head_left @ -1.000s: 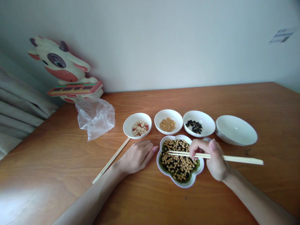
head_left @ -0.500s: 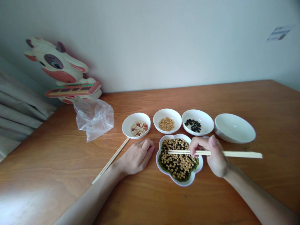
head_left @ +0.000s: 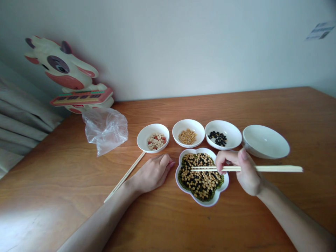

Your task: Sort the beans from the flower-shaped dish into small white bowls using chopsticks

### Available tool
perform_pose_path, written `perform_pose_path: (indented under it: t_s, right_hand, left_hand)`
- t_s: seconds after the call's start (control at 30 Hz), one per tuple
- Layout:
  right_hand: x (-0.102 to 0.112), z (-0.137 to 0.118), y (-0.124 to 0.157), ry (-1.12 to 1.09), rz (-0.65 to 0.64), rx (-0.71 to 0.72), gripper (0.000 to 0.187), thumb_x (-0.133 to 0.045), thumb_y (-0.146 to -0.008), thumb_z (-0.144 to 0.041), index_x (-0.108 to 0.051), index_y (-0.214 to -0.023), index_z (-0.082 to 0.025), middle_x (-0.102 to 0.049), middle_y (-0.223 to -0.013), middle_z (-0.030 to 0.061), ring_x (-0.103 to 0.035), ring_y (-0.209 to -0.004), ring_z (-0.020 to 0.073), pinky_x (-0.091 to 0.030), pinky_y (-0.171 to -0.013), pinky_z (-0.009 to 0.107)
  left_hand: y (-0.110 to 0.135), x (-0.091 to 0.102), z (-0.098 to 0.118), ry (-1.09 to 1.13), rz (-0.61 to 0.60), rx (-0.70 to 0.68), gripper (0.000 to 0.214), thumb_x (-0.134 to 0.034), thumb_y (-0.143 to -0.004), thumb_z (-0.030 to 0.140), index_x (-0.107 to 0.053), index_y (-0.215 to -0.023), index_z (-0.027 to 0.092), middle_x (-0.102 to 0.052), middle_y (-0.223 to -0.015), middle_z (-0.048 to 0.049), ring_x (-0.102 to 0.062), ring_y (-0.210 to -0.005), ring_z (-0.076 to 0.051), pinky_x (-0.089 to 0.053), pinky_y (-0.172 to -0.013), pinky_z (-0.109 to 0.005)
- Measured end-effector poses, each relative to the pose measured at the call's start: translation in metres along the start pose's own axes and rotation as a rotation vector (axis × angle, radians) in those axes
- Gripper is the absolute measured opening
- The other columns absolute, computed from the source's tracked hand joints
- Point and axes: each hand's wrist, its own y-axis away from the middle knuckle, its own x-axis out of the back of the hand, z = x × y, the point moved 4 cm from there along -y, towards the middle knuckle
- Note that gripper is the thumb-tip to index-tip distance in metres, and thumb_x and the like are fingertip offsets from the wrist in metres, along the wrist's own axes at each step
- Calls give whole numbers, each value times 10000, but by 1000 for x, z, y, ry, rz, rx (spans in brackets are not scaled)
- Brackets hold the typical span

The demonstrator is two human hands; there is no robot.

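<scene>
My right hand (head_left: 246, 173) holds a pair of light wooden chopsticks (head_left: 278, 168), their tips over the beans in a white flower-shaped dish (head_left: 179, 182). That dish holds mixed yellow soybeans, black beans and small green beans. I cannot make out a bean between the tips. On the table to the left of the dish rests my left hand (head_left: 153, 174), fingers curled in and nothing seen in them. Behind stand a bowl of pale seeds and reddish nuts (head_left: 156, 140), a bowl of soybeans (head_left: 187, 136), a bowl of black beans (head_left: 217, 138) and a bare white bowl (head_left: 266, 140).
A second pair of chopsticks (head_left: 126, 176) lies beside my left forearm, running up to the leftmost bowl. Further left is a crumpled clear plastic bag (head_left: 106, 129). A cow-shaped toy keyboard (head_left: 70, 77) leans on the wall at the wooden table's (head_left: 162, 227) back left.
My right hand and its chopsticks have shifted slightly to the right, the tips still over the flower-shaped dish. My left hand stays in place; the view has tilted a little.
</scene>
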Motion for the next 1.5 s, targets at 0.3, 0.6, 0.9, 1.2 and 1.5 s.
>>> perform_pose_path:
  t_s: [0.3,0.6,0.9,1.2,1.5]
  right_hand:
    - [2,0,-1,6,-28,-7,811,-106,-1021,-732,-651,-735,-204,-630,-711,89,-573,-636,233,-444,-602,386]
    - [9,0,-2,-36,-26,-45,836,-95,-1008,-752,-667,-714,-217,-602,-667,90,-551,-619,231,-435,-581,389]
    - [-14,-2,1,-37,-62,-35,768,-113,-1043,-689,-662,-763,-232,-611,-724,72,-562,-661,229,-438,-618,382]
    - [-21,5,6,-44,-77,-21,756,-108,-1070,-641,-674,-804,-218,-616,-736,48,-575,-673,203,-453,-657,363]
    - [-24,7,4,-37,-42,43,764,-108,-1083,-614,-682,-776,-213,-603,-689,40,-576,-641,187,-436,-637,351]
  left_hand:
    - [0,2,3,-19,2,-16,208,-380,-1114,287,-495,-966,195,-707,-912,-75,-693,-787,-194,-520,-683,-304]
    - [0,3,6,4,48,-48,167,-446,-1096,270,-533,-977,191,-719,-930,-71,-698,-788,-186,-531,-684,-294]
    - [2,0,2,-16,47,-57,166,-482,-1085,298,-540,-973,190,-727,-912,-65,-708,-782,-193,-532,-690,-306]
    - [0,1,6,-47,2,-42,237,-437,-1101,319,-565,-960,178,-731,-927,-76,-722,-817,-207,-538,-701,-310]
    - [0,2,6,-77,-7,-45,261,-445,-1097,332,-553,-912,183,-713,-889,-64,-705,-789,-203,-520,-692,-303]
